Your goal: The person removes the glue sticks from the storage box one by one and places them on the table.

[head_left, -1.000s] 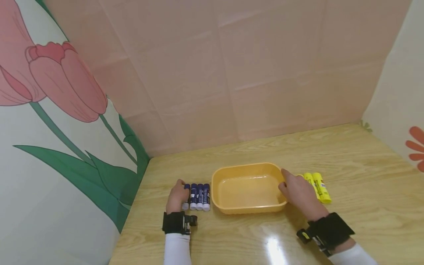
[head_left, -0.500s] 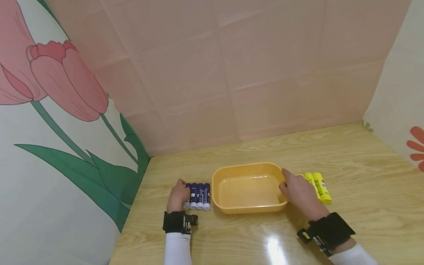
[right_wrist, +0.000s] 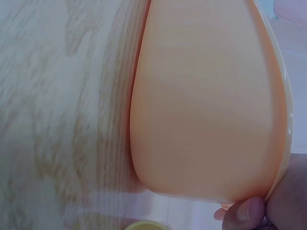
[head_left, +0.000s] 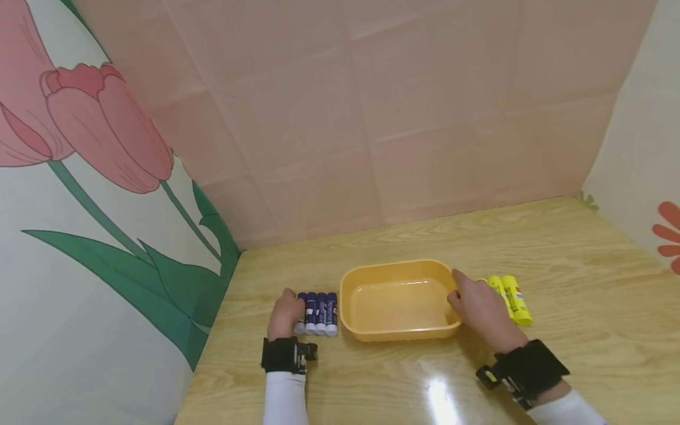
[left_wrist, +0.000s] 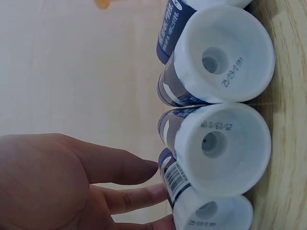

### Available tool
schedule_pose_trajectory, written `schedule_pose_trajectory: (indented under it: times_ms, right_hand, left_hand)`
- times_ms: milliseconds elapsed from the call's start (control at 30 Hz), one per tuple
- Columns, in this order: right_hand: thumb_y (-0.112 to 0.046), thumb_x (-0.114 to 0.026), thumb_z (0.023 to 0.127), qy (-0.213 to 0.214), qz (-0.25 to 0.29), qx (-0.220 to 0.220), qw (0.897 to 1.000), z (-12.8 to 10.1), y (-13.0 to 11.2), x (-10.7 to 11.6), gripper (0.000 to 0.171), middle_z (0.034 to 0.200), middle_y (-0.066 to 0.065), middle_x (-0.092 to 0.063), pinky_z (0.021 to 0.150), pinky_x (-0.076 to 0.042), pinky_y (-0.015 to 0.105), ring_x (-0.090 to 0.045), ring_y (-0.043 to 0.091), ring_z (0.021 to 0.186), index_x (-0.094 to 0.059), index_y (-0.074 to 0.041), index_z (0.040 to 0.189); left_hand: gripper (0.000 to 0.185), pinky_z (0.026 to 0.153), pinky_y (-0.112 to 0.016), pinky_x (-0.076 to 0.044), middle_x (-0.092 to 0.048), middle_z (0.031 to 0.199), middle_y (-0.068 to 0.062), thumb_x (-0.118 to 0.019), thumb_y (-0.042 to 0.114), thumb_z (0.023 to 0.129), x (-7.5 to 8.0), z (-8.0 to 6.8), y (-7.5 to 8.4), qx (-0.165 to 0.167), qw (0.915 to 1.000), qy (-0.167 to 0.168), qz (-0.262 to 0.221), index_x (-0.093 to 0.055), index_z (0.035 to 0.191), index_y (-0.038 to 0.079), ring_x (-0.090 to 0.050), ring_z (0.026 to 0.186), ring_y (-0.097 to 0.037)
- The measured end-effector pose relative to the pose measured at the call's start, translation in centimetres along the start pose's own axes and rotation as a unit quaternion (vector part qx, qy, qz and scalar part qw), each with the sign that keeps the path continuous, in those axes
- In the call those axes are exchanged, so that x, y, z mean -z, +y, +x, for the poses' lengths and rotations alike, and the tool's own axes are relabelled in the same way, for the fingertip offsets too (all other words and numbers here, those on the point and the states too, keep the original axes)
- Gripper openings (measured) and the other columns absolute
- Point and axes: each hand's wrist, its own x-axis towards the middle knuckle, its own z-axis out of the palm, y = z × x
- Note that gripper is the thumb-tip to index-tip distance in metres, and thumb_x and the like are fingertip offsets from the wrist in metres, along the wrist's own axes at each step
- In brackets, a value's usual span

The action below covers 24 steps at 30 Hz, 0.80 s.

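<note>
Head view shows our left hand [head_left: 285, 316] resting against the leftmost of four blue glue sticks [head_left: 317, 313] lying left of the orange plastic tray [head_left: 398, 336], fingers nearly straight, gripping nothing. Our right hand [head_left: 480, 310] pinches the tray's right rim, thumb apparently inside, with yellow glue sticks [head_left: 510, 298] just beyond. We judge the sticks light, rigid, smooth and apt to roll; best pinched mid-barrel.

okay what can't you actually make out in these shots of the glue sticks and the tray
- Blue glue sticks: head view too small to read labels; left hand covers the leftmost.
- Yellow glue sticks: right hand hides part of the row, so the count is unclear.
- Tray: right wrist view shows only its outer wall, cut off by the edges.
</note>
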Motion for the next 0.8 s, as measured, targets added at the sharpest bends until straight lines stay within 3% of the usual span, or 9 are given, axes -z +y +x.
schedule_pose_trajectory:
  times_ms: [267, 533, 700, 800]
  right_hand:
    - [-0.011, -0.050, 0.092, -0.006, 0.000, -0.002, 1.000, -0.1, -0.3, -0.1, 0.060, 0.066, 0.006, -0.046, 0.049, -0.036, 0.031, -0.043, 0.019, 0.053, -0.036, 0.014, 0.144]
    - [-0.012, -0.050, 0.092, -0.011, 0.003, -0.007, 1.000, -0.1, -0.4, 0.0, 0.059, 0.067, 0.007, -0.047, 0.049, -0.036, 0.031, -0.044, 0.019, 0.053, -0.037, 0.013, 0.144]
    - [-0.016, -0.051, 0.094, -0.022, 0.011, -0.018, 1.000, -0.1, -0.3, 0.2, 0.060, 0.068, 0.007, -0.049, 0.048, -0.037, 0.031, -0.046, 0.019, 0.055, -0.035, 0.013, 0.145]
    - [-0.024, -0.052, 0.098, -0.026, 0.010, -0.023, 0.999, -0.1, -0.3, 0.5, 0.063, 0.069, 0.008, -0.051, 0.050, -0.039, 0.032, -0.049, 0.020, 0.056, -0.033, 0.012, 0.146]
  left_hand:
    - [0.050, 0.100, -0.057, -0.044, -0.052, 0.136, -0.033, -0.045, 0.019, 0.098, 0.3, -0.3, 0.0, 0.012, 0.9997, 0.007, 0.022, -0.044, 0.137, -0.011, -0.055, 0.121, -0.045]
    - [0.047, 0.094, -0.054, -0.047, -0.058, 0.127, -0.029, -0.045, 0.027, 0.102, 0.3, -0.6, 0.0, 0.010, 0.9989, 0.012, 0.044, -0.050, 0.131, -0.010, -0.060, 0.107, -0.038]
    - [0.051, 0.097, -0.055, -0.046, -0.058, 0.130, -0.030, -0.042, 0.032, 0.104, 0.7, -0.6, -0.1, 0.010, 0.9987, 0.010, 0.049, -0.050, 0.132, -0.010, -0.059, 0.114, -0.043]
    - [0.054, 0.097, -0.058, -0.045, -0.055, 0.130, -0.031, -0.041, 0.036, 0.104, 1.2, -0.9, 0.1, 0.014, 0.9986, 0.026, 0.044, -0.049, 0.134, -0.009, -0.056, 0.117, -0.046]
